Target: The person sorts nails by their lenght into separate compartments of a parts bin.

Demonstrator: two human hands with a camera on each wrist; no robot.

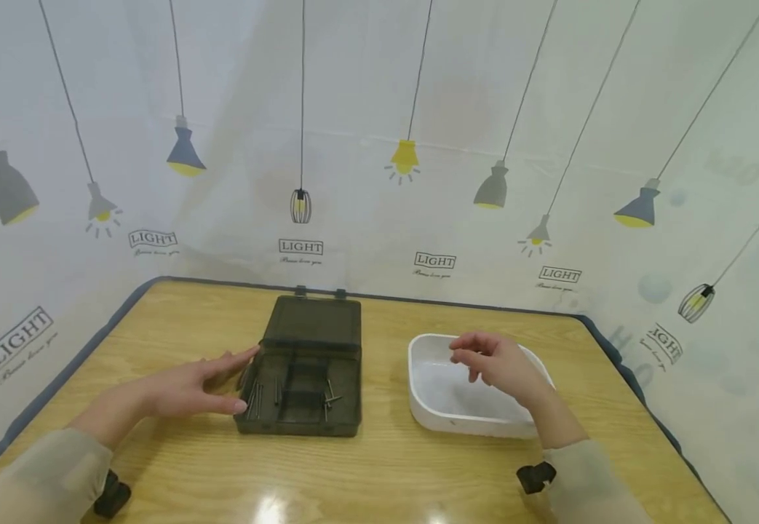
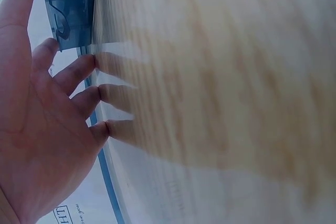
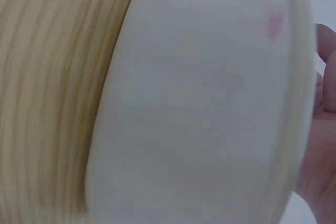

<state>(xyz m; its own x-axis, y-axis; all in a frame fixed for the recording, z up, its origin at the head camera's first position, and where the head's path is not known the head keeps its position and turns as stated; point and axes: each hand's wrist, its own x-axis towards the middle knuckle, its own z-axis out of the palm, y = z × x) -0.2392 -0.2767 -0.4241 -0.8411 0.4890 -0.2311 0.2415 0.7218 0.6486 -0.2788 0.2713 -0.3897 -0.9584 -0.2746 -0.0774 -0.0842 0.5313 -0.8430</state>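
Observation:
A dark translucent plastic box [image 1: 300, 422] lies on the table with its lid [image 1: 316, 320] folded back. In its left and right compartments are several thin metal nails or screws [image 1: 330, 399]; their exact kind is too small to tell. My left hand [image 1: 179, 389] touches the box's left side, thumb at the near corner and the other fingers spread toward the far end. Over the white basin [image 1: 441, 422] hovers my right hand [image 1: 500, 367], fingers loosely bent, with nothing visible between them. In the right wrist view the basin wall [image 3: 194, 103] hides part of that hand.
The wooden table [image 1: 379, 473] has a dark blue edge [image 1: 484, 307] at the back. Behind it hangs a pale curtain [image 1: 353, 87] printed with lamps. The basin stands right of the box, with bare wood between them.

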